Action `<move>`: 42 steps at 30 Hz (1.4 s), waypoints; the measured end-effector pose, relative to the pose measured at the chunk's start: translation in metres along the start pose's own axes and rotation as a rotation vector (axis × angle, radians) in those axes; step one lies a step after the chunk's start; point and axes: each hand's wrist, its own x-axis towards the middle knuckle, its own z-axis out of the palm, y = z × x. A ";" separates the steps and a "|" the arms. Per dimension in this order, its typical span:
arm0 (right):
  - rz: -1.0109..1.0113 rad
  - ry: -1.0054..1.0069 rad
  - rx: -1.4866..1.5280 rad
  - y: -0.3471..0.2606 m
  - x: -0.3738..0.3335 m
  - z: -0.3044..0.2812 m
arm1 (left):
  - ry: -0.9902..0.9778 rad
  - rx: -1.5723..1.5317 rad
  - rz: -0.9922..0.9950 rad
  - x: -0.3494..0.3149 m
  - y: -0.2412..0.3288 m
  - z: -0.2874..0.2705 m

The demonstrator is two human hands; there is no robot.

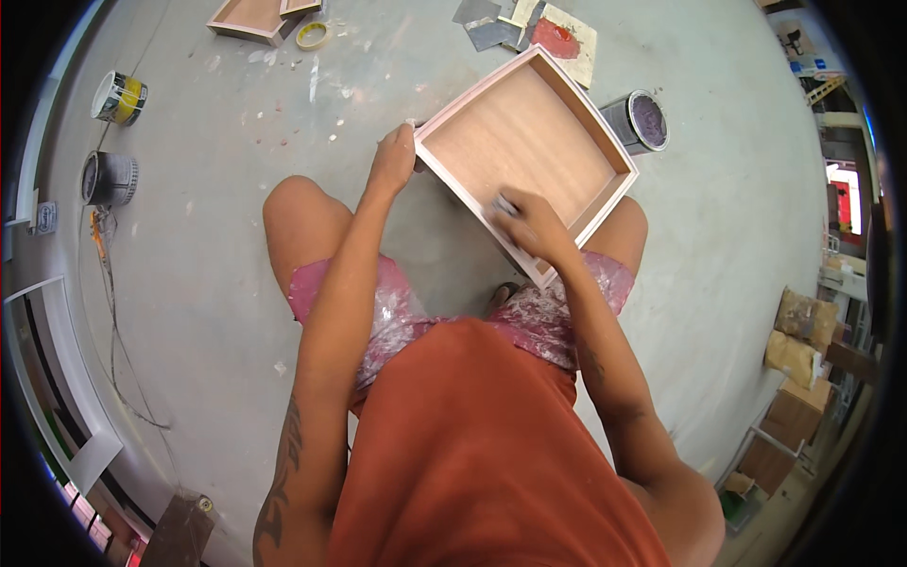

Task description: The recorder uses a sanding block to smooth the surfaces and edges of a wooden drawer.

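Note:
A shallow wooden drawer box (pixel 529 128) with pale pinkish rims is held tilted over my knees, its open side facing up. My left hand (pixel 392 159) is closed around its left corner, the fingers partly hidden behind the wall. Over the near-left wall is my right hand (pixel 532 225), slightly blurred, pinching a small grey piece of sandpaper (pixel 504 203) against the rim or the inside of that wall; which of the two I cannot tell. The drawer's near corner rests close to my right thigh.
A can of dark purple-grey paint (pixel 635 123) stands right of the drawer. Grey sheets (pixel 487 25) and a red-smeared board (pixel 567 42) lie beyond it. At the far left are a tape roll (pixel 312 36) and wooden boxes (pixel 248 19). Two buckets (pixel 120 98) stand left, near a cable.

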 end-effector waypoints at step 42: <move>-0.130 0.369 1.287 0.028 -0.065 -0.072 | -0.137 0.725 0.443 0.060 0.059 -0.004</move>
